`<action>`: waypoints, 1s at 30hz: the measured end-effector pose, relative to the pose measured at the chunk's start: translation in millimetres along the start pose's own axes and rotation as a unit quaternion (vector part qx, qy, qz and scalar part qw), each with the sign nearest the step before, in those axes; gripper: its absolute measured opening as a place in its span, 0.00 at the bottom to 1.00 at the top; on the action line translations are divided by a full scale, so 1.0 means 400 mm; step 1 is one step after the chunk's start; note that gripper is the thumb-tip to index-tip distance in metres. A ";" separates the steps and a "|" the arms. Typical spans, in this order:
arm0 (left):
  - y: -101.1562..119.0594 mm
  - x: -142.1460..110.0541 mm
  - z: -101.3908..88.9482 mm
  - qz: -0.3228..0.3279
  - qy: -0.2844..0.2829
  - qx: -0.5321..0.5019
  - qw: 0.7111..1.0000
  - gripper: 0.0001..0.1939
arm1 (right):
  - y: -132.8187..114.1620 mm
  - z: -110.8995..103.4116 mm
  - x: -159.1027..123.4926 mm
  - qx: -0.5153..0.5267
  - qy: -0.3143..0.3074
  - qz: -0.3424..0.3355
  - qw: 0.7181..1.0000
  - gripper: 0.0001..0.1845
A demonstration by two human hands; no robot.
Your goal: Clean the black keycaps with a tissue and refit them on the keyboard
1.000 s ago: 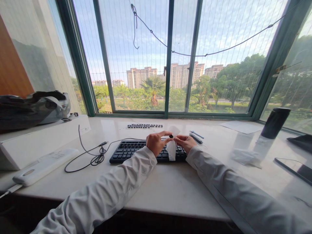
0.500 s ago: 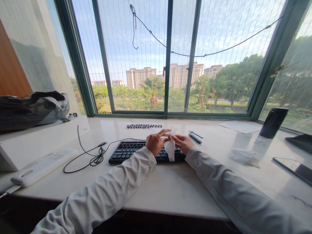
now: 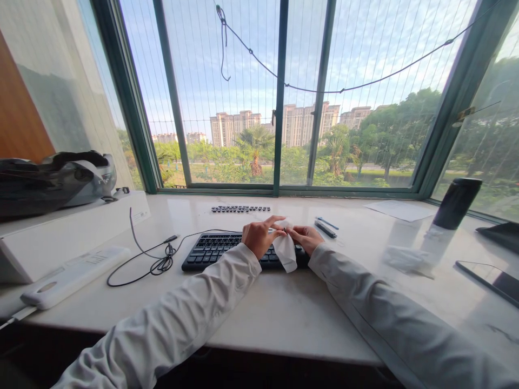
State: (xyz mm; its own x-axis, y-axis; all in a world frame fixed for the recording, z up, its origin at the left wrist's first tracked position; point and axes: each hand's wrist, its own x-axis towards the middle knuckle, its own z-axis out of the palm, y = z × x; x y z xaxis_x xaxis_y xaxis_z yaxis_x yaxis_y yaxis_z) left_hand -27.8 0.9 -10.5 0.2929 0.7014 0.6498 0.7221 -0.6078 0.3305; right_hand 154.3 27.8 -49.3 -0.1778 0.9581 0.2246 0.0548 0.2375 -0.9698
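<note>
A white tissue (image 3: 286,254) hangs from between my two hands, over the right part of a black keyboard (image 3: 211,251). My left hand (image 3: 258,237) pinches the tissue with thumb and fingers, its index finger stretched out above. My right hand (image 3: 306,237) has its fingertips closed at the tissue's other side, on a small dark piece that looks like a keycap (image 3: 285,230). The fingers and tissue partly hide this piece. Behind the keyboard, several loose black keycaps (image 3: 240,209) lie in rows. My hands cover part of the keys.
Right of my hands lie a dark pen-like tool (image 3: 325,229) and a thin blue one (image 3: 326,222). Farther right are a clear plastic bag (image 3: 407,261), a black cylinder (image 3: 457,204) and a phone (image 3: 490,281). On the left are a coiled cable (image 3: 161,263) and a power strip (image 3: 75,276).
The tissue's hanging end has swung slightly to the right and spread wider. Both hands stay almost in place, fingers shifting a little at the small dark piece.
</note>
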 end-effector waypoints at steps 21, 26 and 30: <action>-0.027 0.013 0.017 0.091 0.007 -0.062 0.994 0.12 | -0.038 0.010 -0.025 -0.045 0.072 -0.044 0.995 0.26; -0.038 0.037 -0.024 0.130 -0.025 -0.042 0.990 0.13 | -0.015 -0.007 -0.005 -0.066 0.099 -0.035 0.992 0.28; -0.085 0.075 -0.099 0.089 -0.090 -0.033 0.991 0.11 | -0.006 -0.019 -0.001 -0.126 0.120 -0.027 0.984 0.28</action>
State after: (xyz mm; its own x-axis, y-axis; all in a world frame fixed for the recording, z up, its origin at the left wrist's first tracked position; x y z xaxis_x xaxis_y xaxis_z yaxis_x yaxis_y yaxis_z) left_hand -68.5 27.8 24.8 0.5233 0.6317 0.5720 0.6077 -0.7472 0.2691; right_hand 161.6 28.1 -46.2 0.0478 0.9463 0.3198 0.2992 0.2919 -0.9084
